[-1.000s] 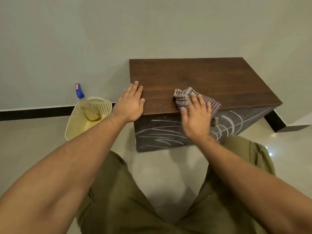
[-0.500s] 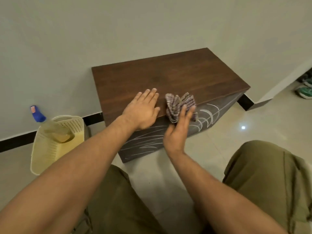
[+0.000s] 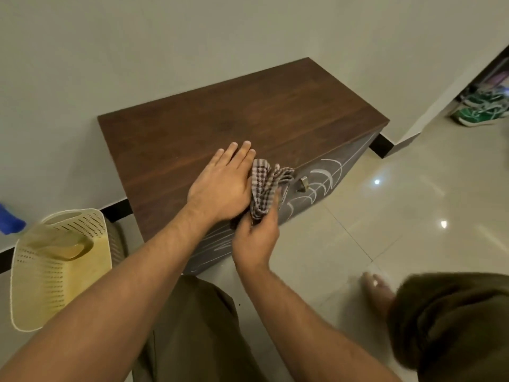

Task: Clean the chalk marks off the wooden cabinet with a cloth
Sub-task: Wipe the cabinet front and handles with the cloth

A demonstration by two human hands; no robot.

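Observation:
A low dark wooden cabinet (image 3: pixel 248 125) stands against the wall. White chalk marks (image 3: pixel 322 180) curve across its dark front face around a small metal handle (image 3: pixel 303 184). My left hand (image 3: pixel 223 186) lies flat, fingers apart, on the cabinet top near the front edge. My right hand (image 3: pixel 256 235) grips a crumpled checked cloth (image 3: pixel 264 186) at the top front edge, beside my left hand. My hands hide the middle of the front face.
A cream perforated basket (image 3: pixel 55 271) with a spray bottle inside, blue cap (image 3: pixel 9 219), stands on the floor at the left. Glossy tiled floor (image 3: pixel 399 216) spreads to the right. Green shoes (image 3: pixel 479 111) sit far right. My knees and bare foot (image 3: pixel 377 293) are below.
My right hand has drawn the cloth from the cabinet top down over the front edge and closed around it. My left hand slid right along the top. The view swung left.

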